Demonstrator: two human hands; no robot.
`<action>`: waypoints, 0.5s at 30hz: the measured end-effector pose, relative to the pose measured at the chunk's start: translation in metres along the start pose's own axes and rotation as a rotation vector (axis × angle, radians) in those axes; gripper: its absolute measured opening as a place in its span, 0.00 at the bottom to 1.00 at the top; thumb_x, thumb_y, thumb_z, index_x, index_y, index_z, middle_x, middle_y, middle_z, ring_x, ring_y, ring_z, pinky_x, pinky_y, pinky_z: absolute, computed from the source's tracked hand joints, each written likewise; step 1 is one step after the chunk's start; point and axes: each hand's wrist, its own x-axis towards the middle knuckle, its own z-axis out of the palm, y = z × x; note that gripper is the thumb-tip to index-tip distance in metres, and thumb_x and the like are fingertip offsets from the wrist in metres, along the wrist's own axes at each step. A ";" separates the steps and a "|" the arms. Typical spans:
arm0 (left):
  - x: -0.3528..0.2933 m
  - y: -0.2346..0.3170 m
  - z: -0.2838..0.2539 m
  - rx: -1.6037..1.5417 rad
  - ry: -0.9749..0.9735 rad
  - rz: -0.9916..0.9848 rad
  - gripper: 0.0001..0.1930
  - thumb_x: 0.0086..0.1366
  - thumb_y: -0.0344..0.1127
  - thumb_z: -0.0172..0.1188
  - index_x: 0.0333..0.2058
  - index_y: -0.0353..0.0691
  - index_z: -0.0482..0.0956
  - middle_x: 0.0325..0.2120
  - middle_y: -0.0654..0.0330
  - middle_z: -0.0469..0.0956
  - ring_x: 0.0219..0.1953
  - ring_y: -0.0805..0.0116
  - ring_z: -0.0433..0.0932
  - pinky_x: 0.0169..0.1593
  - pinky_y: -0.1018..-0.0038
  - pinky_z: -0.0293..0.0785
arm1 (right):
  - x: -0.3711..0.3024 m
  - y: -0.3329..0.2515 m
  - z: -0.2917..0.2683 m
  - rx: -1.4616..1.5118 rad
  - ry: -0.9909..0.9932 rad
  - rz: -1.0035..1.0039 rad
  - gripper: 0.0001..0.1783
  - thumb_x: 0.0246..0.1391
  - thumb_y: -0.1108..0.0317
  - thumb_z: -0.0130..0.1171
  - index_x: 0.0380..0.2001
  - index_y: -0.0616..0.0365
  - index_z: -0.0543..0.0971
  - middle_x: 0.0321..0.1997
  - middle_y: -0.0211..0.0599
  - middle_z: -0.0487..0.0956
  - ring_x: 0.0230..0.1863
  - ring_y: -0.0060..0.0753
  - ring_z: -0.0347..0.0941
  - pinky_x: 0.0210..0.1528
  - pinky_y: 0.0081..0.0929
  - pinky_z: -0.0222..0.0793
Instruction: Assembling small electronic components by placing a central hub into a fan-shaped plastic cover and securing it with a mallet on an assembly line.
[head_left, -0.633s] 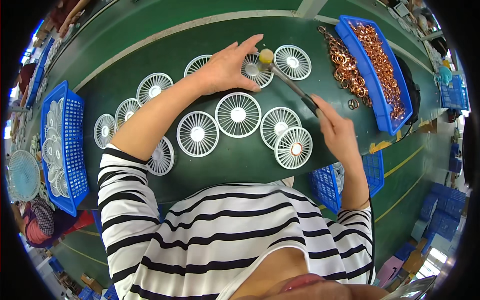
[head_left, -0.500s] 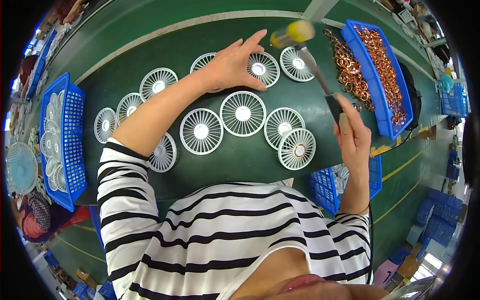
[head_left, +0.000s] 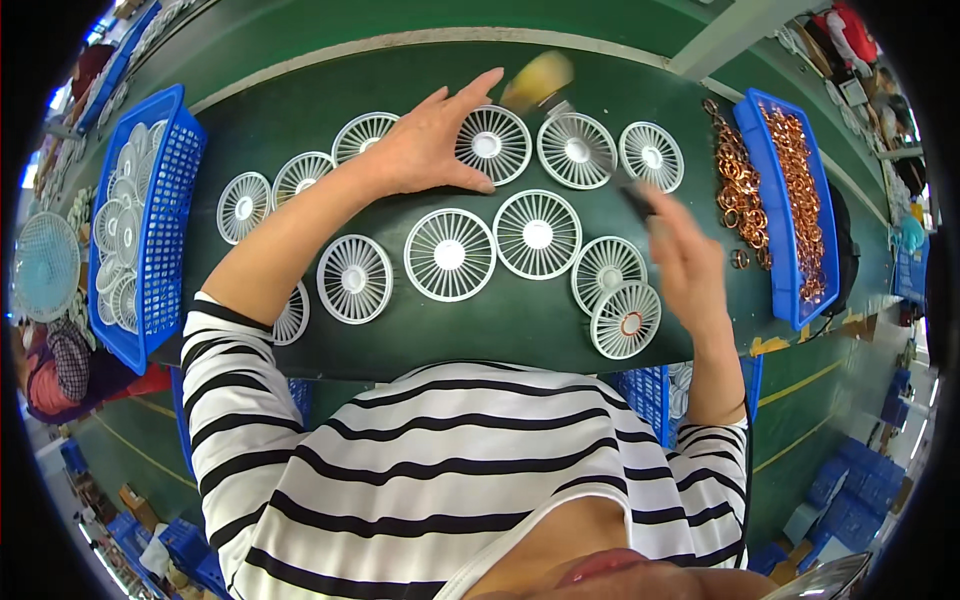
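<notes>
Several white round spoked grilles lie in two rows on the dark green table (head_left: 400, 335). My left hand (head_left: 425, 145) has its fingers spread around the near-left edge of one grille (head_left: 508, 152) in the back row. In my right hand (head_left: 690, 265) is the dark handle of a mallet, its yellow head (head_left: 540, 82) blurred in the air just beyond that grille. Two more grilles, one in the middle (head_left: 577, 150) and another at the right end (head_left: 652, 158), continue the row. A front grille (head_left: 607, 335) with a copper-coloured ring at its hub overlaps another grille (head_left: 600, 262).
At the right, a blue tray (head_left: 765, 180) holds many copper-coloured rings, with a heap of loose rings (head_left: 738, 185) beside it. A blue basket (head_left: 165, 240) of white grilles stands on the left. Below the table's front edge is another blue basket (head_left: 645, 395). A person (head_left: 70, 375) sits at far left.
My left hand has moved left from one back-row grille to its neighbour. The mallet has swung left along with it. The whole view has shifted, so the table things appear farther right.
</notes>
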 end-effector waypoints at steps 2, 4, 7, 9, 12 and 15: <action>0.003 0.003 -0.002 -0.042 0.015 -0.037 0.60 0.42 0.47 0.74 0.67 0.50 0.40 0.56 0.51 0.68 0.63 0.49 0.60 0.68 0.58 0.49 | 0.007 0.006 0.011 -0.144 -0.110 -0.008 0.18 0.57 0.71 0.53 0.52 0.49 0.75 0.42 0.47 0.80 0.33 0.53 0.77 0.34 0.34 0.72; 0.000 -0.009 0.002 -0.061 0.019 -0.003 0.60 0.41 0.48 0.75 0.67 0.49 0.41 0.56 0.51 0.68 0.62 0.48 0.60 0.67 0.59 0.51 | 0.015 -0.002 0.009 -0.162 -0.107 -0.068 0.20 0.58 0.74 0.50 0.53 0.51 0.75 0.33 0.46 0.80 0.24 0.39 0.75 0.30 0.27 0.69; -0.003 -0.006 0.000 0.029 0.038 0.007 0.59 0.43 0.50 0.74 0.67 0.47 0.43 0.53 0.50 0.71 0.61 0.49 0.63 0.68 0.61 0.49 | 0.014 -0.022 0.007 0.176 -0.034 0.044 0.18 0.58 0.70 0.52 0.52 0.47 0.75 0.42 0.50 0.78 0.32 0.53 0.76 0.34 0.35 0.71; -0.001 -0.004 -0.006 -0.030 -0.027 -0.021 0.57 0.43 0.52 0.73 0.66 0.45 0.45 0.59 0.48 0.63 0.64 0.50 0.57 0.69 0.58 0.43 | 0.018 -0.010 0.023 -0.074 -0.112 -0.025 0.17 0.59 0.68 0.50 0.52 0.47 0.75 0.42 0.52 0.78 0.33 0.55 0.76 0.34 0.38 0.71; -0.016 -0.010 -0.015 0.130 0.078 0.064 0.60 0.41 0.54 0.72 0.67 0.44 0.44 0.64 0.47 0.54 0.67 0.48 0.50 0.69 0.52 0.38 | 0.032 -0.013 0.019 -0.281 -0.189 0.103 0.17 0.60 0.65 0.50 0.52 0.48 0.74 0.38 0.55 0.77 0.34 0.56 0.75 0.36 0.41 0.71; -0.051 -0.024 -0.040 0.303 0.174 0.045 0.60 0.39 0.48 0.74 0.67 0.48 0.43 0.62 0.46 0.58 0.67 0.43 0.47 0.68 0.49 0.39 | 0.039 -0.014 0.013 -0.097 -0.132 0.101 0.17 0.59 0.69 0.51 0.52 0.52 0.75 0.29 0.49 0.78 0.22 0.40 0.75 0.29 0.28 0.69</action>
